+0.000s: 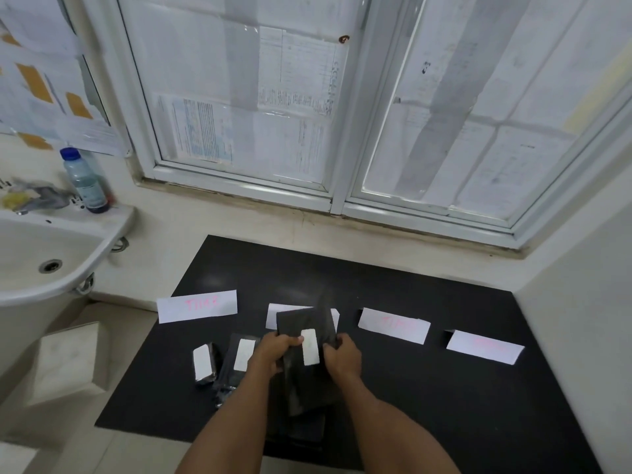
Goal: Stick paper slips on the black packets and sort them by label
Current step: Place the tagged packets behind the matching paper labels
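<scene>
A black packet with a white paper slip on its front is held up over the middle of the black mat. My left hand grips its left edge, thumb by the slip. My right hand grips its right edge. Left of my hands lie two packets with slips: a small one and a longer one. More black packets lie stacked under my forearms. Several white label papers lie in a row: far left, one partly hidden behind the held packet, right of centre, far right.
A white sink stands at the left with a blue-capped bottle on its rim. A window covered with papers runs along the back. A white wall bounds the right side. A pale block sits on the floor at the left.
</scene>
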Tool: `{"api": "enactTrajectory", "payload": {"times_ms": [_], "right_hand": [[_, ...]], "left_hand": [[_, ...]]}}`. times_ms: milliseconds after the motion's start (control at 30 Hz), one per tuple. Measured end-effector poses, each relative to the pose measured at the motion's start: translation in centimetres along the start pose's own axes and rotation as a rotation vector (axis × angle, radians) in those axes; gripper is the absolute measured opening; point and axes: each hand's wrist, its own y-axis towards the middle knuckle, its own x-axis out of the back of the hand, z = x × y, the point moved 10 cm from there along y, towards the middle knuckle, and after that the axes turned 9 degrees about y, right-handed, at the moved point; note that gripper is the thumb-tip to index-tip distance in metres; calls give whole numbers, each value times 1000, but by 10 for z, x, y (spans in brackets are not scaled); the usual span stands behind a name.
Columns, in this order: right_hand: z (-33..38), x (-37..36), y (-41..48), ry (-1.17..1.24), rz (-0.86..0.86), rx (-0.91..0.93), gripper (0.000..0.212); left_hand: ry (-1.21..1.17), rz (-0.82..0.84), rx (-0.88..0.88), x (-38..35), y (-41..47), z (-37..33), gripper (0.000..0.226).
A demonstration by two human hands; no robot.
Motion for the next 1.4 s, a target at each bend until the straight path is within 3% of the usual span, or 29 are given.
{"api": "enactTrajectory", "payload": {"times_ms": [133, 233, 267, 333, 400, 500, 567, 667, 767, 867, 967, 1133, 1300, 1400], "right_hand": [[49, 17, 23, -134, -89, 127, 55], [65, 16, 41, -118, -81, 33, 75], [67, 3, 48, -16, 5, -48, 72], [72, -34, 50, 271, 217, -223, 45], [95, -62, 53, 348, 326, -210, 22], [136, -93, 65, 345, 340, -76, 30], [159, -121, 76, 340, 354, -31, 34], [191, -159, 97, 229, 336, 56, 37], [216, -187, 121, 113, 262, 134, 39], [222, -219, 148, 60, 204, 110, 39], [213, -240, 171, 24, 154, 51, 39], [193, -256, 204, 21, 106, -27, 41], [184, -272, 227, 30, 124, -42, 47], [182, -287, 229, 23, 194, -37, 55]], "left_hand": [[-359, -17, -106, 7, 3, -43, 37], [-549, -181, -183, 42, 2, -71, 38], [-588, -227, -198, 56, 0, -78, 40], [-619, -292, -210, 80, -1, -86, 30], [-617, -333, -213, 107, 3, -95, 26], [-567, -404, -247, 153, 5, -104, 58], [-468, -547, -255, 196, 4, -106, 68], [-237, -699, -189, 258, 14, -109, 40], [61, -680, -103, 294, 39, -121, 8], [324, -598, -99, 317, 77, -141, 9], [452, -467, -60, 322, 121, -149, 26], [532, -364, -18, 320, 174, -153, 44], [474, -356, -26, 314, 197, -165, 31], [444, -348, -46, 310, 205, -168, 41]]}}
